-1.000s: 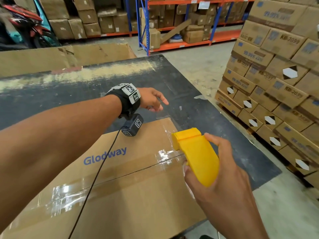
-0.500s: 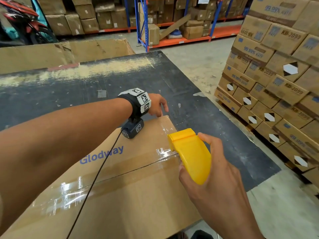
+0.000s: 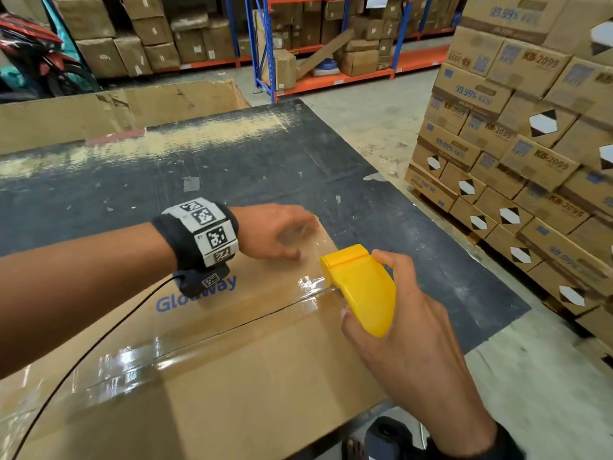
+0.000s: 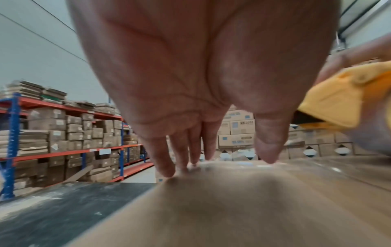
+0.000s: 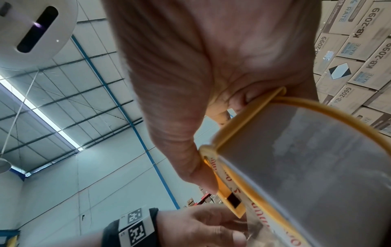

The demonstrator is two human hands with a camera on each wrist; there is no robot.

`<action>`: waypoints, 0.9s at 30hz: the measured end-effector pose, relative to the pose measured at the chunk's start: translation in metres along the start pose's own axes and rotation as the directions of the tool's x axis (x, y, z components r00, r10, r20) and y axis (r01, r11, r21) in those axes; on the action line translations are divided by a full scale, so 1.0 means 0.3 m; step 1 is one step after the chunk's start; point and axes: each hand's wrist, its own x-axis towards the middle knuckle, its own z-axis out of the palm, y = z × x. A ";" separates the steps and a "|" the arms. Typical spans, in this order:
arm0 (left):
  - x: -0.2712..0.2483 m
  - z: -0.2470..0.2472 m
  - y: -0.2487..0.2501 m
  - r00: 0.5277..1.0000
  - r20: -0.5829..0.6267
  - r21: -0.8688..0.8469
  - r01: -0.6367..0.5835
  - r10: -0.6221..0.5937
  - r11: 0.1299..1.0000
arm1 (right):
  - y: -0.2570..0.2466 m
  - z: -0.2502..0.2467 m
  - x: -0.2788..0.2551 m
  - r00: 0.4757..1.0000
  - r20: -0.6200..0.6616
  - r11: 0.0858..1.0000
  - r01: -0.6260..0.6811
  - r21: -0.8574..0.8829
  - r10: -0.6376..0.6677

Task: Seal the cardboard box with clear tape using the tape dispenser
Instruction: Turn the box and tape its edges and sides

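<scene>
Box: a flat cardboard box (image 3: 205,376) printed "Glodway" lies on the dark surface (image 3: 381,207), its top flaps meeting in a centre seam.
Tape: a glossy strip of clear tape (image 3: 139,366) runs along that seam toward the box's far right edge.
Dispenser: the yellow tape dispenser (image 3: 363,287) sits at the right end of the seam, nose pointing toward the far edge, with the clear roll visible inside it in the right wrist view.
Right hand: the right hand (image 3: 404,330) grips the dispenser from behind, thumb on one side and fingers curled round the other.
Left hand: the left hand (image 3: 275,234) reaches across the box's far right corner, just beside the dispenser's nose; its fingers (image 4: 162,160) point downward, fairly straight, with tips touching the cardboard near the edge. It is blurred in the head view, and the hand holds nothing that can be made out.
Wristbands: black bands with square coded markers (image 3: 209,230) sit on the left wrist, a cable trailing over the box.
Surroundings: stacked cartons (image 3: 517,154) stand to the right, and blue-and-orange shelving (image 3: 331,44) stands behind.
</scene>
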 end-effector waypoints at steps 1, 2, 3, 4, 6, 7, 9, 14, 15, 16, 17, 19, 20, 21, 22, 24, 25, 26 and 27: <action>-0.005 0.021 0.011 0.998 0.067 0.008 0.011 -0.012 1.000 | -0.002 0.000 0.000 1.000 0.000 1.000 -0.001 0.000 0.001; -0.007 0.038 0.021 0.994 0.103 0.021 0.029 -0.031 0.999 | -0.003 -0.001 0.001 1.000 -0.004 1.000 -0.003 0.002 0.003; -0.007 0.051 0.030 0.992 0.113 0.039 0.048 -0.052 0.998 | -0.004 0.000 0.003 1.000 -0.011 1.000 -0.001 0.002 0.001; -0.005 0.058 0.036 0.992 0.111 0.059 0.062 -0.068 0.996 | -0.005 0.002 0.004 1.000 -0.018 1.000 0.003 -0.002 -0.003; 0.000 0.062 0.045 0.989 0.111 0.095 0.084 -0.094 0.992 | -0.010 0.005 -0.003 0.999 -0.031 1.000 0.007 -0.013 -0.007; 0.002 0.062 0.050 0.987 0.120 0.105 0.090 -0.103 0.990 | -0.009 0.004 -0.014 0.999 -0.037 1.000 0.015 -0.013 -0.016; 0.004 0.066 0.052 0.984 0.140 0.118 0.099 -0.115 0.988 | 0.009 -0.012 -0.058 0.999 -0.040 1.000 0.025 -0.004 -0.025; -0.004 0.067 0.054 0.976 0.174 0.161 0.102 -0.130 0.982 | 0.112 -0.101 -0.302 0.991 -0.047 0.992 -0.122 -0.004 0.122; -0.008 0.066 0.058 0.975 0.178 0.168 0.104 -0.134 0.980 | 0.135 -0.114 -0.359 0.985 -0.070 0.987 -0.162 -0.015 0.160; -0.013 0.060 0.059 0.974 0.177 0.172 0.111 -0.142 0.979 | 0.158 -0.126 -0.407 0.976 -0.073 0.978 -0.207 -0.021 0.205; -0.010 0.066 0.067 0.973 0.179 0.176 0.111 -0.143 0.978 | 0.182 -0.134 -0.462 0.964 -0.051 0.965 -0.263 -0.021 0.262; -0.019 0.065 0.066 0.972 0.174 0.176 0.128 -0.159 0.976 | 0.219 -0.136 -0.531 0.950 -0.042 0.949 -0.312 -0.045 0.311; -0.017 0.067 0.066 0.971 0.178 0.173 0.129 -0.160 0.976 | 0.235 -0.131 -0.559 0.945 -0.067 0.944 -0.325 -0.055 0.321; -0.017 0.068 0.066 0.971 0.186 0.173 0.121 -0.153 0.978 | 0.246 -0.126 -0.578 0.944 -0.065 0.942 -0.327 -0.071 0.323; -0.017 0.069 0.068 0.970 0.196 0.179 0.110 -0.146 0.978 | 0.260 -0.116 -0.590 0.948 -0.062 0.944 -0.318 -0.086 0.314; -0.015 0.069 0.068 0.969 0.205 0.195 0.095 -0.135 0.976 | 0.303 -0.087 -0.589 0.957 -0.100 0.953 -0.282 -0.113 0.272; -0.015 0.068 0.070 0.969 0.208 0.201 0.094 -0.136 0.975 | 0.323 -0.074 -0.580 0.956 -0.103 0.951 -0.285 -0.120 0.274; -0.017 0.066 0.074 0.968 0.208 0.206 0.095 -0.139 0.974 | 0.346 -0.056 -0.565 0.958 -0.099 0.952 -0.279 -0.129 0.267; -0.018 0.066 0.078 0.968 0.206 0.213 0.097 -0.142 0.972 | 0.367 -0.037 -0.547 0.963 -0.093 0.957 -0.262 -0.128 0.251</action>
